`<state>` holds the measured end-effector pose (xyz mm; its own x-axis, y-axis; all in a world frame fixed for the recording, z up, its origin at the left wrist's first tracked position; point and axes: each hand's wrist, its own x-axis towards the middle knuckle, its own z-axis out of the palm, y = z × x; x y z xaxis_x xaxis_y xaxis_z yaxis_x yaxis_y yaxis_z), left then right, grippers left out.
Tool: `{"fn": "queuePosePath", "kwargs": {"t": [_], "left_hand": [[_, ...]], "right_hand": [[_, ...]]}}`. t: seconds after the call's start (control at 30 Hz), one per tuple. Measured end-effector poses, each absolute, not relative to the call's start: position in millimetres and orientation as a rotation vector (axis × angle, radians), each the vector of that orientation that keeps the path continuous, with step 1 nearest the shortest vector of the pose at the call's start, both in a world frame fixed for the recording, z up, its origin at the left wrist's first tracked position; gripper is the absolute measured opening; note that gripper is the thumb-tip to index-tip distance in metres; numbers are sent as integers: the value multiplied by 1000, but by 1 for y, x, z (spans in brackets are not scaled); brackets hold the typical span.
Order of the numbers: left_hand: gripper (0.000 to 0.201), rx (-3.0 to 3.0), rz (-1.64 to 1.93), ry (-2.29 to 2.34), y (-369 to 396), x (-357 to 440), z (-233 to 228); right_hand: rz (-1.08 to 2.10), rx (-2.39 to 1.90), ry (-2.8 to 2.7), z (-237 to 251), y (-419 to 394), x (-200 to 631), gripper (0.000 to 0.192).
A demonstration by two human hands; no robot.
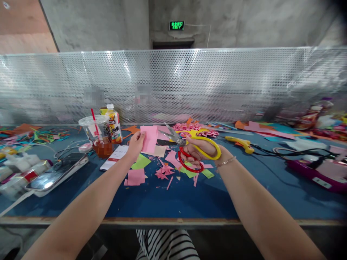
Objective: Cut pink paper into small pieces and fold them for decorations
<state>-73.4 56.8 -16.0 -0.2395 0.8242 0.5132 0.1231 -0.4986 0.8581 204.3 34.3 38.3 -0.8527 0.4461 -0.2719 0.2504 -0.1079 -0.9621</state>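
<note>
Fingers of the left hand pinch a folded pink paper sheet above the blue worktop; the right hand grips yellow-and-red-handled scissors, blades parted beside it. Left fingertips near the blades risk a nick.

Person, head-camera view: two bare forearms without sleeves, left hand unadorned, right hand with a thin beaded bracelet at the wrist, black-and-white striped garment over the lap.
</note>
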Motion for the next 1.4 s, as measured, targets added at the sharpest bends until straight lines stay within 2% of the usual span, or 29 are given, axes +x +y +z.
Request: {"fn": "queuePosePath", "kwargs": {"t": [0.3,0.53,0.9,1.4], "left_hand": [[38,1567,1737,1098,47,-66,-12],[34,1709,1496,961,34,-56,-8],[33,1519,1434,820,31,-53,-7],[32,1539,1455,857,33,-57,-7]], "right_hand": [[2090,-827,-2034,45,24,193,61],[2106,-841,-2014,47,20,191,59],[2169,-726,-2115,47,23,193,71],[2110,-809,-2039,45,24,196,59]]}}
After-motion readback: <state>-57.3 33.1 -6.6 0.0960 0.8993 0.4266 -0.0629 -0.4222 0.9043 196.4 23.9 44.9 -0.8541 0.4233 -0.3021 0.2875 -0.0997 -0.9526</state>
